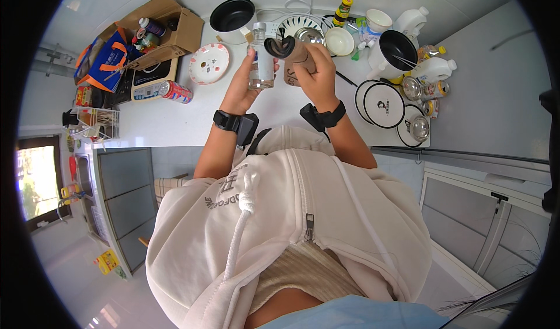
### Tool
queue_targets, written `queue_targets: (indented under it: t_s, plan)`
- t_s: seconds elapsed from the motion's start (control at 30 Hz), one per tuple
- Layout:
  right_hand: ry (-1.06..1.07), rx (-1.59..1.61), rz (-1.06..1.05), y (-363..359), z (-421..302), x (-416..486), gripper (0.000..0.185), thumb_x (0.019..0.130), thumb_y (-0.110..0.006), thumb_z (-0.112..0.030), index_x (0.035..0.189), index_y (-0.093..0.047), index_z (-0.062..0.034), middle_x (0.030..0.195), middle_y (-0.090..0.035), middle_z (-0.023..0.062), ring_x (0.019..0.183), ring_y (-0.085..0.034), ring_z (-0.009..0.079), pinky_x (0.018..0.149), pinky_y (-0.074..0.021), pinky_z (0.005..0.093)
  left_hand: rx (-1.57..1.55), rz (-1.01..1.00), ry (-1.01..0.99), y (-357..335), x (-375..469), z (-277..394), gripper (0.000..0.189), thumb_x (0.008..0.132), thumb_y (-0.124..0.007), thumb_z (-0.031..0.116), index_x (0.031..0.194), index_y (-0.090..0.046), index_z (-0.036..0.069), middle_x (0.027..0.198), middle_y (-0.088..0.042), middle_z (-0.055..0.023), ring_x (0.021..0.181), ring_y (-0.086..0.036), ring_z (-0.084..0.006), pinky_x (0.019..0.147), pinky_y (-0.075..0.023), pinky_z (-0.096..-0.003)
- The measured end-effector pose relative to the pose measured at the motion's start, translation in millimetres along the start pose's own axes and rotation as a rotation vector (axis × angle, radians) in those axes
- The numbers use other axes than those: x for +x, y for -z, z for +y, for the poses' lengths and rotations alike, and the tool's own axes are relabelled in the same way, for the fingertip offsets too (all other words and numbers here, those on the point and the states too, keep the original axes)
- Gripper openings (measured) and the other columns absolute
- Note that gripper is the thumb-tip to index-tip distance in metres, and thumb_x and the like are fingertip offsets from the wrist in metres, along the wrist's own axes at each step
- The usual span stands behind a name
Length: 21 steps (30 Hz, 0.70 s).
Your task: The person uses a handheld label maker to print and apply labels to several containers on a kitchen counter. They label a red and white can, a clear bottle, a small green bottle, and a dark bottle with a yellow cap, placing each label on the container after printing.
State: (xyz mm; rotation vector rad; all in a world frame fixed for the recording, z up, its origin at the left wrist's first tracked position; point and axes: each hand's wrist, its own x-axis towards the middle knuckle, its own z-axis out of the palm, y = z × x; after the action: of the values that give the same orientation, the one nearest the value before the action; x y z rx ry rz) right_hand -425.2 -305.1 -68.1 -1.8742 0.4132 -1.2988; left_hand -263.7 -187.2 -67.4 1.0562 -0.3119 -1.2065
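My left hand (239, 86) grips a clear bottle (263, 64) with a silvery cap, held roughly upright above the white table (284, 110). Beside it, my right hand (320, 75) is closed around a brown tubular pouch or sleeve (299, 56). The pouch has a black rim and cord at its top end and dark lettering on its side. Its top leans towards the bottle's neck; whether the two touch, I cannot tell. Behind the pouch, a metal bowl (310, 34) rests on a patterned plate (291, 22). A floral-rimmed plate (209, 64) lies left of my left hand.
On the left are a cardboard box (188, 33) of bottles, an induction cooker (146, 91) and a red can (176, 91). A black-lined pot (232, 16) stands at the back. Rightwards sit another pot (397, 51), a white bowl (339, 41), white jugs and black-rimmed plates (384, 105).
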Motion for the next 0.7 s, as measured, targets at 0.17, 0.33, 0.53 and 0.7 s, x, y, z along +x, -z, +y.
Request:
queue_targets:
  t_s: [0.17, 0.33, 0.53, 0.7]
  plan:
    - [0.013, -0.028, 0.05, 0.4, 5.4, 11.8, 0.036, 0.083, -0.069, 0.0, 0.119, -0.067, 0.0046, 0.109, -0.066, 0.016, 0.094, -0.068, 0.0327, 0.082, -0.0548, 0.0369, 0.067, -0.13, 0.043, -3.5, -0.7, -0.4, 0.057, 0.111, -0.043, 0.05, 0.142, -0.052, 0.003, 0.125, -0.07, -0.0138, 0.108, -0.071, -0.0213, 0.089, -0.0589, -0.0338]
    - [0.054, -0.041, 0.033, -1.2, 8.1, 19.5, 0.038, 0.083, -0.07, -0.001, 0.12, -0.068, 0.0024, 0.112, -0.066, 0.0147, 0.094, -0.069, 0.0317, 0.081, -0.0557, 0.0366, 0.128, -0.187, -0.001, -10.3, -5.3, -1.1, 0.059, 0.11, -0.045, 0.051, 0.139, -0.055, 0.0, 0.12, -0.071, -0.0135, 0.104, -0.072, -0.0199, 0.086, -0.0589, -0.0323]
    - [0.044, 0.004, -0.021, -9.4, 3.1, 12.8, 0.042, 0.08, -0.074, -0.001, 0.122, -0.07, -0.001, 0.111, -0.066, 0.0119, 0.094, -0.069, 0.0295, 0.08, -0.0562, 0.0358, 0.11, -0.218, 0.077, -3.8, -6.0, 3.6, 0.059, 0.11, -0.042, 0.055, 0.139, -0.054, 0.005, 0.114, -0.072, -0.0131, 0.093, -0.073, -0.0195, 0.073, -0.0612, -0.0307]
    - [0.073, -0.022, -0.036, -9.8, 1.4, 11.6, 0.045, 0.078, -0.077, -0.001, 0.122, -0.07, -0.0017, 0.109, -0.065, 0.0115, 0.095, -0.069, 0.0288, 0.08, -0.056, 0.0348, 0.127, -0.152, 0.076, -2.3, -6.4, 1.2, 0.057, 0.11, -0.042, 0.055, 0.137, -0.056, 0.006, 0.111, -0.072, -0.0118, 0.09, -0.073, -0.0184, 0.071, -0.0613, -0.0311]
